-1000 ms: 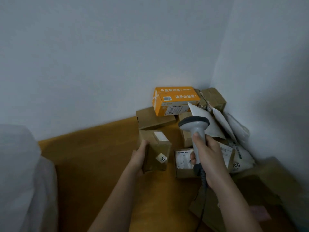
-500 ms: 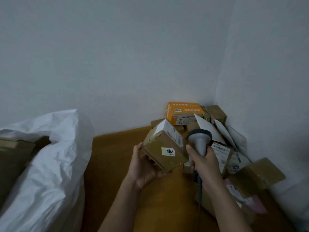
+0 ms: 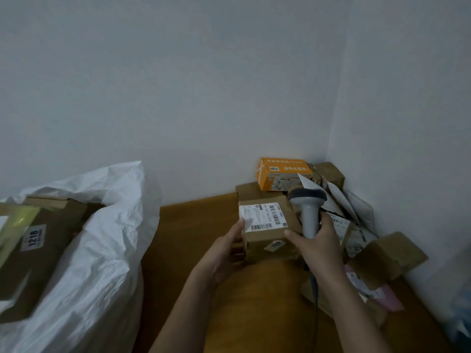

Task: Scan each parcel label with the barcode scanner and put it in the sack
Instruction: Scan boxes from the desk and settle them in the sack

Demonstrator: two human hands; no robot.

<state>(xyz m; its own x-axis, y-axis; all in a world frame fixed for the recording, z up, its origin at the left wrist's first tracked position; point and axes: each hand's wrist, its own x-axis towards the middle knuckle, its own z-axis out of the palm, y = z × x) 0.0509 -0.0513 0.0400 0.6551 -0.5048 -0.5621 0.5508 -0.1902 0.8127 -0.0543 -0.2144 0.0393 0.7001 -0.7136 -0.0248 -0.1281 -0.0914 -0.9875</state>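
Hands: both engaged on one parcel, held above the floor in front of the person.
Left hand (image 3: 226, 247): fingers cupped under and around the left side of the brown parcel (image 3: 267, 230), thumb on the white shipping label (image 3: 262, 216).
Right hand (image 3: 319, 244): curled around the handle of the barcode scanner (image 3: 308, 212); forefinger extends to touch the right edge of the parcel.
Parcel: label face turned upward toward the camera; small sticker reading 203 on the near face.
Scanner: upright, just right of the parcel; the head appears to face away from the label, though the window is not visible.
Sack (image 3: 102, 250): white, open, well to the left; holds a brown box (image 3: 35, 240) marked 1218.
Remaining parcels: pile in the wall corner, including an orange box (image 3: 283, 174) and grey mailers.
Step in hand: presenting the label for scanning; scan judged not yet done.
Next move requires: tilt the scanner head down onto the barcode, trigger, then carry the parcel left into the sack.
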